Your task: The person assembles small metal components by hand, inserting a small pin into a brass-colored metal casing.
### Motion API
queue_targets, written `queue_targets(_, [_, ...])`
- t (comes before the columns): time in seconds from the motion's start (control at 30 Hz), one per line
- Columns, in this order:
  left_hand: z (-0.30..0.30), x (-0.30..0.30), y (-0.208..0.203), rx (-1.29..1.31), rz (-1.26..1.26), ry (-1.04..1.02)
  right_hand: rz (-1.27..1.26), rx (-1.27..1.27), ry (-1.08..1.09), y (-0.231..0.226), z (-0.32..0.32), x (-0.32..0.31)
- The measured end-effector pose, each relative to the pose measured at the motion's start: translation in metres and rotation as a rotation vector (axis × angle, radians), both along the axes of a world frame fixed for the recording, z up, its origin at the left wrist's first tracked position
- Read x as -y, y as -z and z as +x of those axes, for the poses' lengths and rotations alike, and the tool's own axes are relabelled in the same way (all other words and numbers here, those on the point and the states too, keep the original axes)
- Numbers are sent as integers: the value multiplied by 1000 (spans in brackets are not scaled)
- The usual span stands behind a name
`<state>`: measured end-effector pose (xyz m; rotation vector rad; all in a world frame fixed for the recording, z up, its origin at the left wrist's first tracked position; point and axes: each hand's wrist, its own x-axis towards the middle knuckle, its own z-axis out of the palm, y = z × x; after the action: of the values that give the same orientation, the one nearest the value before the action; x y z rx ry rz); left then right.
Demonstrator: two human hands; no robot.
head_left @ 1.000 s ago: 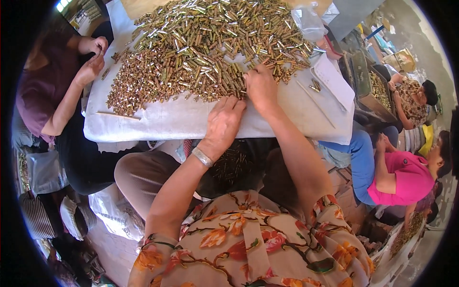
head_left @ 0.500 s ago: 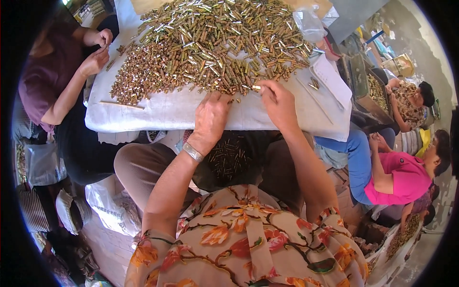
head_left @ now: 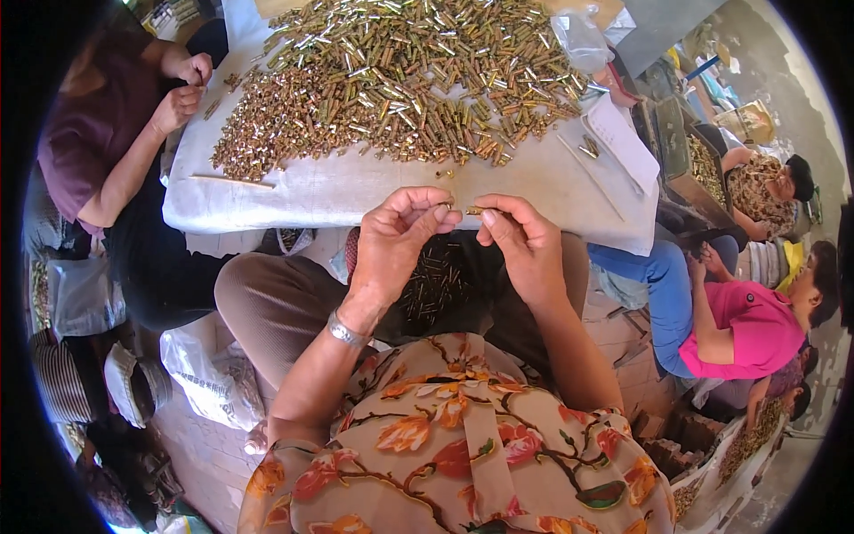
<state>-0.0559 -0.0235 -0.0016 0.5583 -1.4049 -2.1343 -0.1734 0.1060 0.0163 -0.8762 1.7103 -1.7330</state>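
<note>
Brass-coloured little metal tubes lie in a big shiny heap (head_left: 400,80) on the white cloth-covered table (head_left: 356,191). The heap sits at the far side, so the near edge stays bare and gives room to work.

The left hand (head_left: 396,240) and the right hand (head_left: 525,245) are up close together, just in front of the table edge. Each hand has its fingers curled in tight. The right hand pinches one small brass tube (head_left: 474,211) between thumb and finger. The left fingertips (head_left: 442,212) seem to pinch a tiny piece too, but it is too small to tell for sure. The two hands almost touch, so the small bits can meet.

A dark bowl of thin metal sticks (head_left: 436,285) rests in the lap, right under the hands, easy to reach.

Another person's hands (head_left: 182,89) work at the left end of the table.
</note>
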Motion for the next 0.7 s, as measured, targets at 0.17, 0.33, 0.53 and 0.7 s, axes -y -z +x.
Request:
queue_targets(0.17, [12, -12, -3, -124, 81, -15, -16, -153, 5, -3, 16, -1])
queue_targets(0.33, [15, -19, -6, -129, 54, -55, -43, -238, 20, 0, 22, -1])
queue_targets(0.53, [17, -20, -7, -138, -16, -87, -67, -216, 11, -5, 26, 1])
queue_targets(0.7, [21, -18, -7, -104, -96, -61, -77, -307, -44, -4, 18, 1])
